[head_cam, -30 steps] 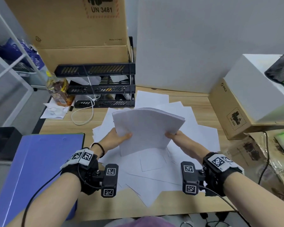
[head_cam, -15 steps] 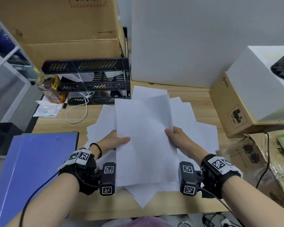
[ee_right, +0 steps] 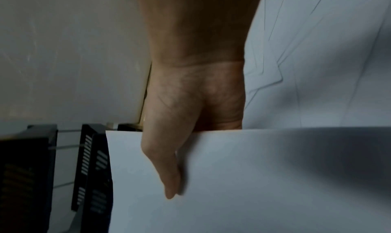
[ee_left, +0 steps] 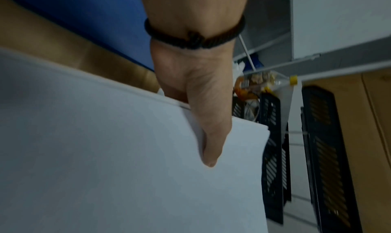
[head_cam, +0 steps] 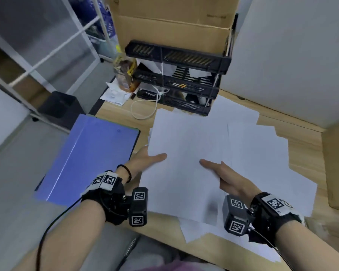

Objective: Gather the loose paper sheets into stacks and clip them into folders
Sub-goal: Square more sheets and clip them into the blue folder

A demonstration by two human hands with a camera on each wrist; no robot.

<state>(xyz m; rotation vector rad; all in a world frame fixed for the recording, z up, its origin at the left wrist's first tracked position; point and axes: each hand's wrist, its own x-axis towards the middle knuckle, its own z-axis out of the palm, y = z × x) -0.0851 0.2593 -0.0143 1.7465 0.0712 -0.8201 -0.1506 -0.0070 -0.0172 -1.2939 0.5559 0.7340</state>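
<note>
Wooden desk (head_cam: 125,108) setup, pretty cluttered at the far end: a black stacked paper tray (head_cam: 176,79) sits in front of a big cardboard box (head_cam: 170,26), with a white cable (head_cam: 145,108) looped just beside the tray. Loose sheets (head_cam: 262,149) are fanned all over the right half of the desk.

What matters for the next bit: the blue folder (head_cam: 86,157) lies closed on the near-left part of the desk, directly left of the hands, long axis running near to far and tilted a little in the head view. So the gathered stack (head_cam: 184,163) probably has to travel left, and the left hand (head_cam: 145,161) is clearly the nearer one to the folder. The stack's long axis also runs near to far, so it roughly matches the folder already, I think.

Hands: both have a pinch on the stack's side edges. Left thumb (ee_left: 209,136) lies flat on top of the top sheet, other fingers tucked underneath and hidden. Right hand (head_cam: 225,177) does the same on the opposite edge, thumb (ee_right: 167,166) stretched on top, fingers out of sight below. The stack looks held up off the scattered sheets, though how high I can't tell.
</note>
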